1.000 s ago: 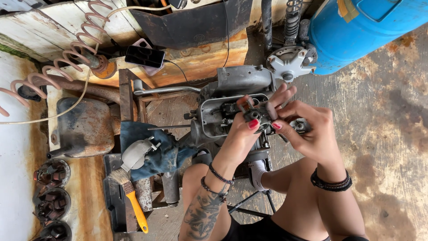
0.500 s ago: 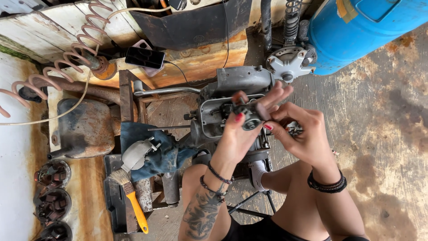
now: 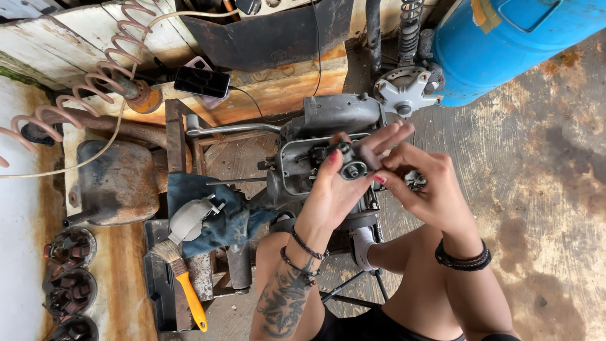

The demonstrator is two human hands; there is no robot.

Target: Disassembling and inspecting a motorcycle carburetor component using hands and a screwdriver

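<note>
Hands have shifted since the earlier frames: the left hand (image 3: pixel 331 196) now lies more open-palmed beneath the part (image 3: pixel 351 165), fingers stretched toward 1 o'clock, and the right hand (image 3: pixel 424 186) has drawn nearer, its fingertips at the part's right edge. Both hands grip that part together; the left cradles it with thumb and palm, the right pinches it.

Counted: one part, two hands, one engine casing (image 3: pixel 328 136), one brush (image 3: pixel 183 284) with a yellow handle, one blue barrel (image 3: pixel 517 44), one phone (image 3: pixel 202 81), one coiled hose (image 3: pixel 76 95).

Dark grey, small and metal, the part shows a round opening toward the camera. It sits mid-frame, just above the casing, with the barrel at 1 o'clock and the brush at 8 o'clock.
</note>
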